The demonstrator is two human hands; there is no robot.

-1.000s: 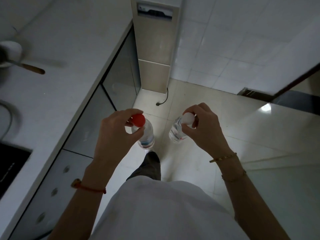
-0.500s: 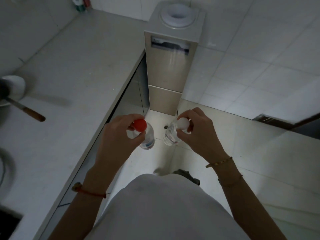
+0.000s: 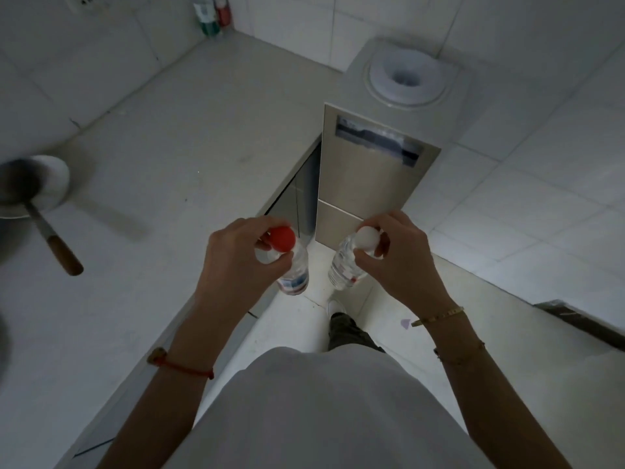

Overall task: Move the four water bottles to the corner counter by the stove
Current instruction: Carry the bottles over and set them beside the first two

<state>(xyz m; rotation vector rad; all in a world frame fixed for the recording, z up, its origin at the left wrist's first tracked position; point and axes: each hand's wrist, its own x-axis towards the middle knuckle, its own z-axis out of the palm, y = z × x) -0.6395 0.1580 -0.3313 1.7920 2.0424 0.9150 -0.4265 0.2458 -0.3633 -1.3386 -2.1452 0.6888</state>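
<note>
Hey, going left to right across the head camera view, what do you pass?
Wooden-handled ladle → left hand → red-capped bottle → white-capped bottle → right hand.

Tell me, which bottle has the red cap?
The bottle in the left hand: its red cap stands out, while the right hand holds a white-capped bottle.

place: home kitchen | evidence: white counter (image 3: 189, 137); water dispenser (image 3: 382, 157); tiled walls
</note>
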